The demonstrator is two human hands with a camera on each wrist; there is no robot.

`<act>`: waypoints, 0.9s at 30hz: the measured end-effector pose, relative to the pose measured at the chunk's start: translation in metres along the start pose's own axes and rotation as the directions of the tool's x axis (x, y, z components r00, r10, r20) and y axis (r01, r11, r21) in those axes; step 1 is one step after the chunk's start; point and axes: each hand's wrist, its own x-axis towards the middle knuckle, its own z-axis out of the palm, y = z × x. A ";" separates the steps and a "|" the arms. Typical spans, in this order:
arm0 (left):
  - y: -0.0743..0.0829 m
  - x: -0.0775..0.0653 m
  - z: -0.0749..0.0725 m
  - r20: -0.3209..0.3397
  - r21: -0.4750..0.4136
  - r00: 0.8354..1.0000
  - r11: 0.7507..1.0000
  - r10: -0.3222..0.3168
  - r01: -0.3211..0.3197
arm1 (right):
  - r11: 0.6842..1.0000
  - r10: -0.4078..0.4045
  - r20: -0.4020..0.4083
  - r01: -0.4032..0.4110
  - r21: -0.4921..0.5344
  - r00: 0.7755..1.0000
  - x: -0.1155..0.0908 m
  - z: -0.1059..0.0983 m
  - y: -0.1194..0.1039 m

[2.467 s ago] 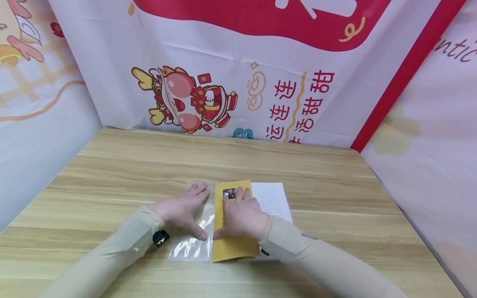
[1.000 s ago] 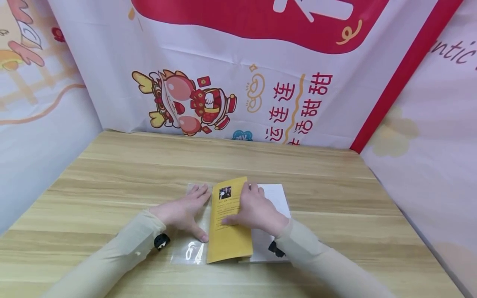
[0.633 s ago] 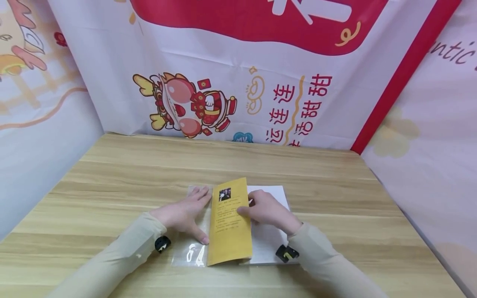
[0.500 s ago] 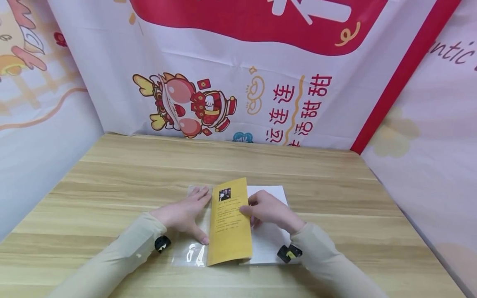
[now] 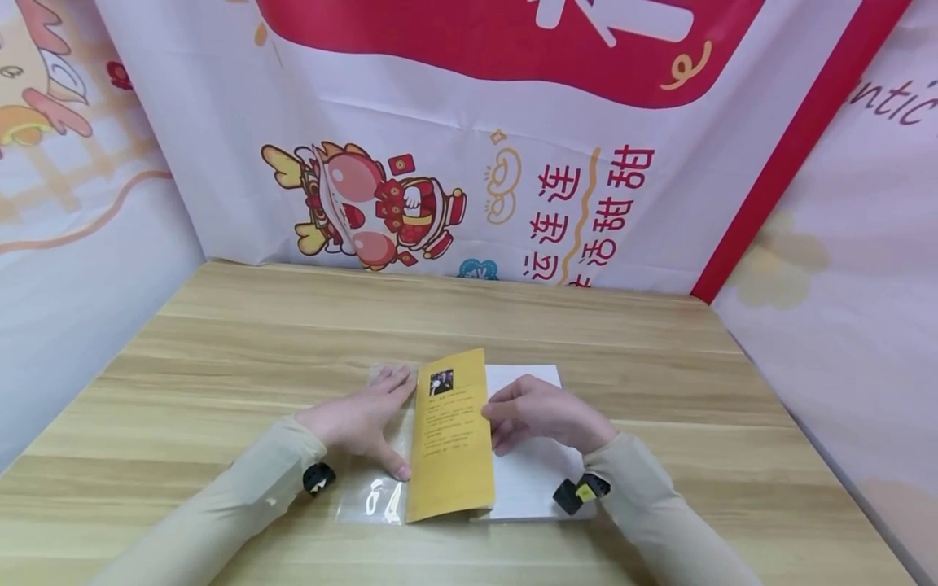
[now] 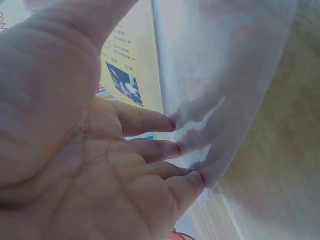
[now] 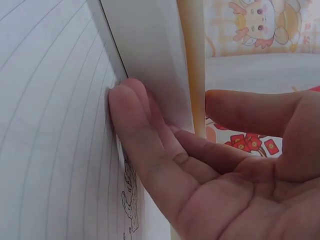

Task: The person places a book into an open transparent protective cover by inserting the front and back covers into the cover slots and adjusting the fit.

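Observation:
A notebook lies open on the table, with a yellow cover flap (image 5: 450, 476) standing partly raised at its middle. The flap bears a small photo and printed text. Left of it spreads a clear plastic cover (image 5: 366, 492), which my left hand (image 5: 357, 419) presses with spread fingers, thumb near the flap's fold. My right hand (image 5: 545, 413) holds the flap's free edge: in the right wrist view the thumb (image 7: 240, 109) meets the yellow side, while the fingers (image 7: 132, 107) reach behind it against the white inner side and the lined page (image 7: 55, 125).
The wooden table (image 5: 293, 317) extends around the notebook. A printed cloth banner (image 5: 410, 98) hangs behind its back edge, and more printed cloth (image 5: 843, 285) stands at the right side. Black wrist cameras (image 5: 318, 480) sit on both sleeves.
My right hand has slid rightward from lying flat on the yellow flap to its free edge, fingers now behind it. The flap has risen and more lined page shows. My left hand stays put.

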 end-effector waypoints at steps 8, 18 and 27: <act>0.000 0.002 0.001 -0.002 0.007 1.000 1.000 0.012 -0.012 | 0.994 -0.017 0.077 0.008 0.113 0.997 0.002 -0.007 0.007; -0.001 0.002 0.005 0.005 -0.007 1.000 1.000 0.002 -0.002 | 0.990 0.003 0.110 -0.018 0.139 0.994 0.005 -0.009 0.012; 0.000 0.001 0.002 -0.007 -0.015 1.000 1.000 0.010 -0.010 | 0.990 -0.005 0.113 -0.011 0.140 0.994 0.007 -0.010 0.011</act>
